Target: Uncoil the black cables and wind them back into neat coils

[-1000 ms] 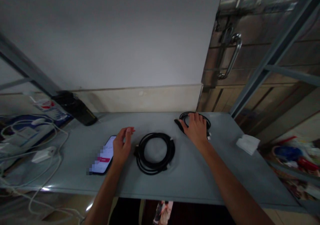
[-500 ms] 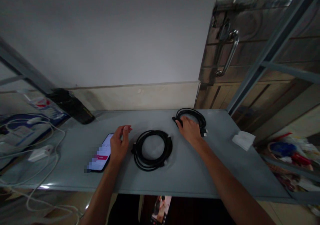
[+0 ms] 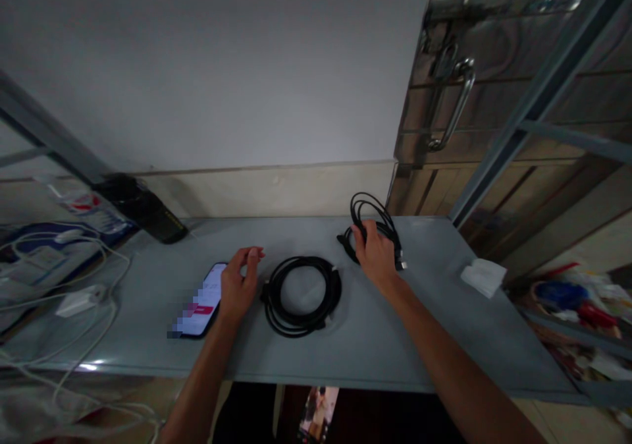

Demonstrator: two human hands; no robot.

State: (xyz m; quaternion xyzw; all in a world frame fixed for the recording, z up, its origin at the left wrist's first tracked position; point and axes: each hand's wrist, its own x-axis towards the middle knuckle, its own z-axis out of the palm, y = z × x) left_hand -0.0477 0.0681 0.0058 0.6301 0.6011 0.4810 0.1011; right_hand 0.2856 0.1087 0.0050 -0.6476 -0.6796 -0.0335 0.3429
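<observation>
My right hand (image 3: 378,256) is closed round part of a black cable coil (image 3: 365,201) near the back of the desk. The coil's upper loops are raised and tilted, and a plug with a metal end (image 3: 402,265) hangs out on its right side. My left hand (image 3: 240,279) hovers by the right edge of a lit smartphone (image 3: 205,305), fingers curled with thumb against fingertips and nothing visible in them. Between my hands lies a second black cable (image 3: 301,331), wound in a round coil flat on the desk.
On the grey desk (image 3: 395,352), a crumpled white tissue (image 3: 484,277) lies right. At left are a black bottle (image 3: 148,213), a clear plastic bottle (image 3: 89,210), and a white adapter (image 3: 80,300) among white cords. A wall stands behind; metal posts (image 3: 494,157) rise at both ends.
My right hand has closed on the far cable coil and lifted its loops, so they stand higher and tilt. My left hand, the phone and the near coil stay about where they were.
</observation>
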